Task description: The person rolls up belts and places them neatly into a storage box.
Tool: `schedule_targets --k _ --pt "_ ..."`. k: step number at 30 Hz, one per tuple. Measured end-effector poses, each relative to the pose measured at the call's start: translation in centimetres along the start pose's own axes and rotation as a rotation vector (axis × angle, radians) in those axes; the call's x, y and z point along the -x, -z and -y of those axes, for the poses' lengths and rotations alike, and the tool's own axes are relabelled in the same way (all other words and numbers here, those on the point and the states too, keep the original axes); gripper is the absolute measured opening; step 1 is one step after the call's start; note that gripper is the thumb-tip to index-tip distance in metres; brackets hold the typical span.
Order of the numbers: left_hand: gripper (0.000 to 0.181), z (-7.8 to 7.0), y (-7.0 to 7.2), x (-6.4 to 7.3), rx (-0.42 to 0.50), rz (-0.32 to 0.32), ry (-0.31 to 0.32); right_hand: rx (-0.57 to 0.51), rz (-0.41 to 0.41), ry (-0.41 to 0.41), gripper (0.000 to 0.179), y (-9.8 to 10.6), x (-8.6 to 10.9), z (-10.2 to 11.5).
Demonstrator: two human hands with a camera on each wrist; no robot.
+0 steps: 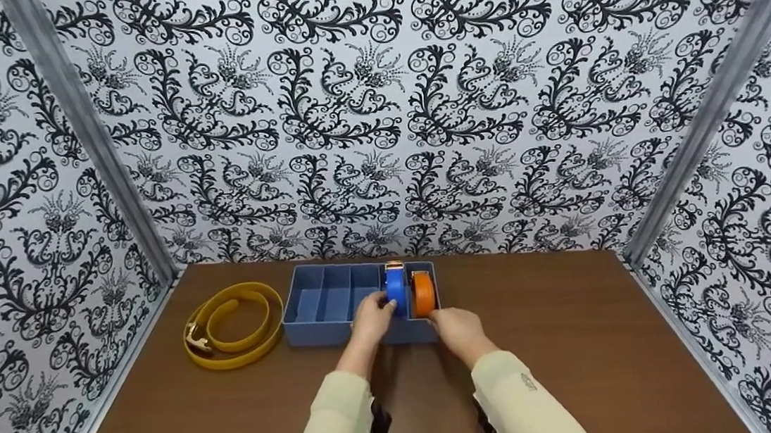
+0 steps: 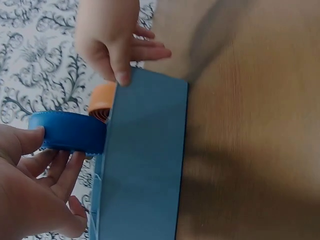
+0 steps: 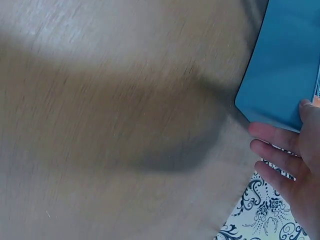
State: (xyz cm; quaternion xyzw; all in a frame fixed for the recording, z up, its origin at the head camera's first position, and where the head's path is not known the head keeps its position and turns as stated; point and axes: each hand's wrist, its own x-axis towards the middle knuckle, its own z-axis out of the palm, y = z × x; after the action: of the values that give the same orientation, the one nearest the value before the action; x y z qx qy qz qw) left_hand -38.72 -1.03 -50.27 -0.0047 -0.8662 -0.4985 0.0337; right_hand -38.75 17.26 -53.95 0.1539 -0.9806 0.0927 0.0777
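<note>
A rolled blue belt [image 1: 396,292] stands on edge in the divided blue-grey box [image 1: 322,333], its metal buckle uppermost. My left hand [image 1: 371,320] pinches that roll between thumb and fingers, as the left wrist view shows with the blue belt [image 2: 70,131] partly above the rim. Just right of it, a rolled orange belt [image 1: 424,293] sits in the end compartment. At the box's front right corner, my right hand [image 1: 460,329] holds the wall, thumb on the front face and fingers along the side in the right wrist view. The lower parts of both rolls are hidden.
Left of the box, a mustard-yellow belt [image 1: 230,363] lies loosely coiled on the brown table [image 1: 568,354], its metal buckle at the left. Patterned walls [image 1: 378,139] with grey corner posts [image 1: 702,122] enclose the table's back and sides.
</note>
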Motion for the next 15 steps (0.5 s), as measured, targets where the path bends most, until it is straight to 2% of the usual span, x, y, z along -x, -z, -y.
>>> schedule_targets --k 6,9,11,15 --pt "0.031 0.2 -0.4 -1.4 0.001 -0.007 0.037 0.103 -0.018 0.022 0.013 -0.5 0.1 0.4" --pt "0.029 1.4 -1.2 -2.8 -0.003 -0.006 0.040 0.158 -0.003 0.010 0.011 -0.8 0.1 0.7" --pt "0.026 4.0 -2.9 -5.3 -0.006 -0.018 0.010 0.167 0.021 -0.013 0.012 -1.0 0.0 0.9" --pt "0.025 10.7 -7.1 -11.4 -0.011 -0.034 -0.037 0.141 0.065 -0.065 0.014 -1.1 -0.1 1.3"
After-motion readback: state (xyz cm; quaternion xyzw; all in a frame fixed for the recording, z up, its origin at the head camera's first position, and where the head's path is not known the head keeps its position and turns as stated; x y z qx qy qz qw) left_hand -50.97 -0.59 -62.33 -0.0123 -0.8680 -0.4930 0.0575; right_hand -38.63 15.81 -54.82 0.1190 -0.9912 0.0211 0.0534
